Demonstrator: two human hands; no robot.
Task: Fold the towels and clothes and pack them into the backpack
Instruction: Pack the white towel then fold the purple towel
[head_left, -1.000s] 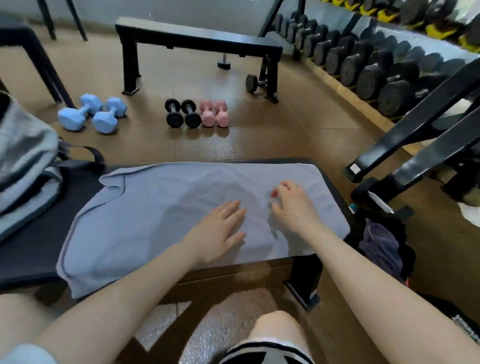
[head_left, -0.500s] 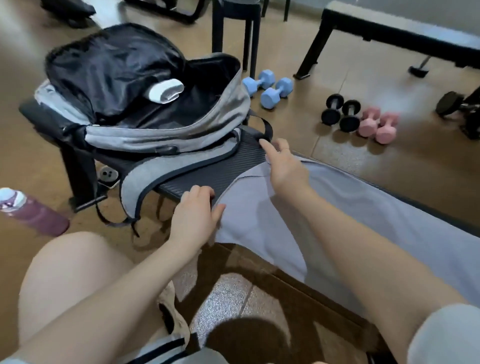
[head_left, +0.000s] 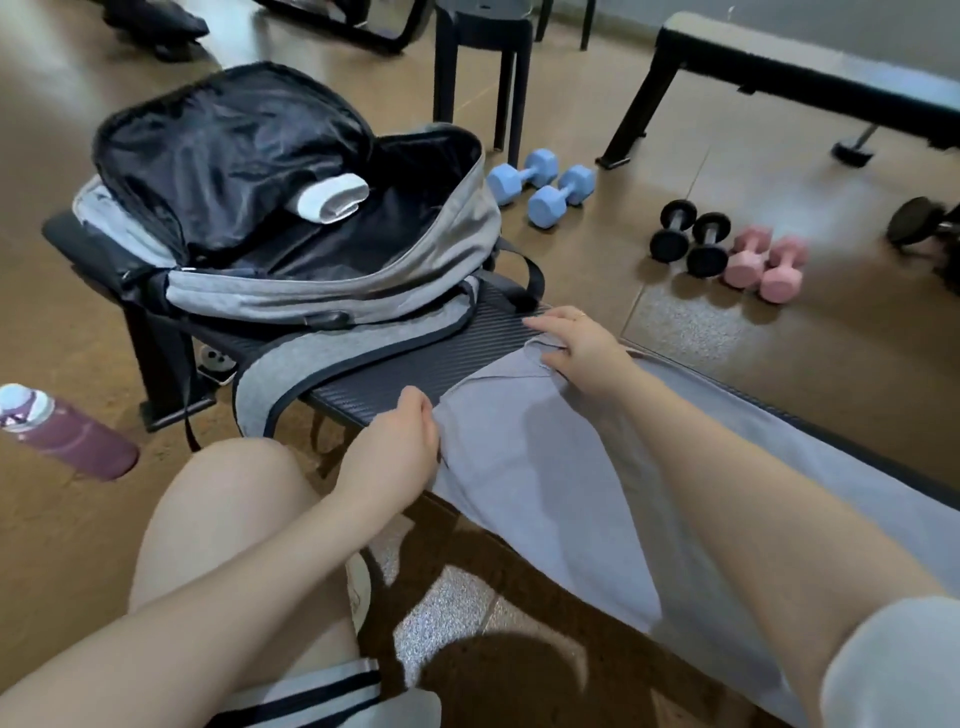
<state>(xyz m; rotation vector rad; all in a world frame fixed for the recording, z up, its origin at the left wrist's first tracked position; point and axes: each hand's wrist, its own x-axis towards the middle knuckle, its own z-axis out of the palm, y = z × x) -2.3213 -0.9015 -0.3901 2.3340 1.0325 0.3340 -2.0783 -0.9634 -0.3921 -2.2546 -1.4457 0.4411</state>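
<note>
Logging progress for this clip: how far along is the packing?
Done: the backpack lies open on the bench with one rolled white towel inside. In hand: the left hand and right hand each pinch a corner at the near end of the grey towel, which lies spread flat, not yet folded. Left: fold it and pack it. No other clothes are in view.

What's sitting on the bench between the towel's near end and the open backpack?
In the head view, only bare ribbed bench separates the towel from the backpack, apart from the backpack's grey flap draped over the edge.
</note>
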